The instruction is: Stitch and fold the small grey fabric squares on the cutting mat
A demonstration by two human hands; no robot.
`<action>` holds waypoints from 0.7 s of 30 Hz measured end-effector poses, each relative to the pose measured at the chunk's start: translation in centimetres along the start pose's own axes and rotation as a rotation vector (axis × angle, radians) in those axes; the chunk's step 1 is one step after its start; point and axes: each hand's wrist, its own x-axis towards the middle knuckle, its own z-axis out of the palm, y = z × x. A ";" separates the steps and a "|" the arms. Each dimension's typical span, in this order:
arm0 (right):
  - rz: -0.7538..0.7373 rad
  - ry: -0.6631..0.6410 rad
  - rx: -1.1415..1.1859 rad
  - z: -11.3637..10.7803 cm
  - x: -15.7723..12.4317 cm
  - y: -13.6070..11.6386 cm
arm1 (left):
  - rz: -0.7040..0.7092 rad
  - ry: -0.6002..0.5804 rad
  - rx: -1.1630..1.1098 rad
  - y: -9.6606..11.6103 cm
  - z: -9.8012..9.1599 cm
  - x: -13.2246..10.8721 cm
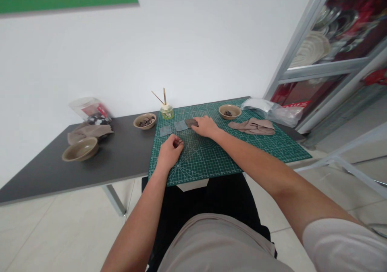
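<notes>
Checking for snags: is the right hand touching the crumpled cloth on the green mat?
No, the right hand is at the dark square; the cloth lies apart, farther right.

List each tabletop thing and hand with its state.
Left hand: fingers curled
Right hand: touching dark piece
Grey squares: flat
Bottle: upright, holding sticks
Middle bowl: holding pieces
Right bowl: holding fewer pieces
Left bowl: upright
Right cloth: bunched
Left cloth: crumpled
Cutting mat: spread flat
Right bag: rumpled
Left bag: partly filled
</notes>
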 end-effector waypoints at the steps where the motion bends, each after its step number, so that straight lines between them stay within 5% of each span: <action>1: 0.024 -0.020 0.007 0.1 0.3 -0.2 | -0.001 0.002 0.001 0.0 0.0 0.0; 16: 0.301 -0.116 0.140 -0.1 3.4 -0.4 | 0.000 0.006 -0.006 -0.3 0.2 -0.1; 21: 0.345 -0.025 0.317 -0.2 3.6 0.1 | 0.004 0.006 0.004 -0.3 0.1 -0.1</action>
